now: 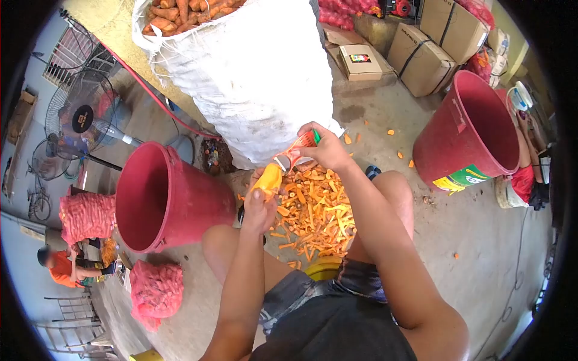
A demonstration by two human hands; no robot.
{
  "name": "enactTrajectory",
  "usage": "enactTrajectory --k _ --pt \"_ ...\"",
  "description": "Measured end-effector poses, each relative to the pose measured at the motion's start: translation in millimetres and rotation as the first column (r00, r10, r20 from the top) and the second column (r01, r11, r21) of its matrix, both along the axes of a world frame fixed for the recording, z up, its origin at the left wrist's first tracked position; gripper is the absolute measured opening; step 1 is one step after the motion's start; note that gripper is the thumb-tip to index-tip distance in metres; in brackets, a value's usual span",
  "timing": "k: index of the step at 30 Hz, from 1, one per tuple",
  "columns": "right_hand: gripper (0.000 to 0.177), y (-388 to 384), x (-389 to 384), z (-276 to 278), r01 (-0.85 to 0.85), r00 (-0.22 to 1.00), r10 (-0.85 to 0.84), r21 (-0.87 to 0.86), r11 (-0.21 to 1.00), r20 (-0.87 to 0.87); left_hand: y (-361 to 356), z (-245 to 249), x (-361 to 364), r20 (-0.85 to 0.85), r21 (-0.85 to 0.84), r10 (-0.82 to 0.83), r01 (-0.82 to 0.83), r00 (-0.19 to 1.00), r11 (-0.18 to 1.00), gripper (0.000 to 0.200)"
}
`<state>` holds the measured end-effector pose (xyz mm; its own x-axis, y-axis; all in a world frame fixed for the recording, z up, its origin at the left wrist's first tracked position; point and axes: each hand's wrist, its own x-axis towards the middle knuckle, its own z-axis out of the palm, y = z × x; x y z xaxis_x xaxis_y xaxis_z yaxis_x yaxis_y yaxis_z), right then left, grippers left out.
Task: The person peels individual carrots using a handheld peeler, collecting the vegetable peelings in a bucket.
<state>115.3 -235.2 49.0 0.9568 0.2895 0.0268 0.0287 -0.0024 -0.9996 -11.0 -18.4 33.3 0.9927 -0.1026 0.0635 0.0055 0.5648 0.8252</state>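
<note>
My left hand (259,210) is closed around the lower end of a bright orange, mostly peeled carrot (270,178), tilted upward in front of me. In my right hand (331,148) is a peeler (294,150) with an orange-red handle and a bit of green by the fingers. The peeler's head lies right at the carrot's upper end. Below both hands, a heap of orange peelings (319,210) covers the floor between my legs. Just beyond the hands rises a tall white sack (259,78), with unpeeled carrots (174,15) showing at its top.
Large red tubs stand on the left (141,198) and the right (494,120). A pedestal fan (82,118) and pink mesh sacks (156,289) are at left, where a person in orange (60,268) sits. Cardboard boxes (421,60) are stacked at upper right.
</note>
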Motion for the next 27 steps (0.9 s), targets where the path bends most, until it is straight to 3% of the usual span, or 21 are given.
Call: enactTrajectory --k 3,4,6,7,8,12,16,18,19,21,22,23,25,26,27 --pt "0.043 1 7 -10 0.136 0.989 -0.125 -0.138 0.981 0.080 10 -8 2 0.031 -0.022 -0.038 0.039 0.999 0.999 0.095" --pt "0.044 3 7 -8 0.094 0.995 -0.096 -0.045 0.995 -0.034 12 -12 3 0.021 -0.016 -0.028 0.028 0.999 0.999 0.097" --pt "0.045 8 -5 4 -0.012 1.000 0.012 0.021 1.000 -0.018 9 -15 3 -0.010 -0.020 0.030 -0.030 1.000 0.999 0.095" --pt "0.045 13 -12 10 -0.112 0.994 0.112 0.089 0.990 0.007 5 -13 3 -0.040 -0.018 0.081 -0.081 0.996 0.997 0.094" --pt "0.045 20 -18 8 -0.128 0.975 0.113 0.071 0.989 0.189 1 -10 2 -0.040 -0.020 0.082 -0.083 0.996 0.996 0.094" --pt "0.040 19 -34 40 -0.182 0.983 0.181 0.026 0.983 0.040 -12 -2 -1 -0.045 -0.003 0.110 -0.110 0.993 0.994 0.090" --pt "0.039 6 -9 2 -0.106 0.994 0.105 0.027 0.994 0.025 -6 -10 1 0.039 -0.080 0.049 -0.045 0.998 0.996 0.086" --pt "0.039 -3 5 -5 0.192 0.980 -0.171 -0.249 0.949 0.104 -3 -11 -1 0.012 -0.114 0.043 -0.041 0.999 0.993 0.083" --pt "0.039 -1 4 -5 0.192 0.980 -0.170 -0.244 0.951 0.107 0 -10 -2 -0.020 -0.152 0.044 -0.047 0.999 0.987 0.082" --pt "0.042 3 -1 0 0.093 0.994 -0.082 -0.190 0.977 0.067 8 -9 0 -0.061 -0.214 0.040 -0.052 0.997 0.975 0.076" --pt "0.042 3 -7 7 0.080 0.996 -0.059 -0.353 0.932 0.072 9 -9 0 -0.118 -0.206 0.084 -0.107 0.989 0.973 0.074" --pt "0.042 2 -10 15 0.075 0.996 -0.053 -0.354 0.932 0.071 10 -8 1 -0.176 -0.194 0.124 -0.158 0.977 0.968 0.074" --pt "0.046 -2 -15 28 -0.106 0.986 0.052 -0.355 0.929 -0.156 11 -2 4 -0.192 -0.236 0.121 -0.166 0.974 0.958 0.074" --pt "0.046 -2 -17 26 -0.108 0.986 0.055 -0.356 0.928 -0.155 11 2 4 -0.205 -0.278 0.116 -0.171 0.972 0.945 0.075" --pt "0.049 -1 -17 21 -0.141 0.989 0.107 -0.468 0.872 -0.099 10 5 4 -0.201 -0.279 0.118 -0.172 0.972 0.945 0.075"
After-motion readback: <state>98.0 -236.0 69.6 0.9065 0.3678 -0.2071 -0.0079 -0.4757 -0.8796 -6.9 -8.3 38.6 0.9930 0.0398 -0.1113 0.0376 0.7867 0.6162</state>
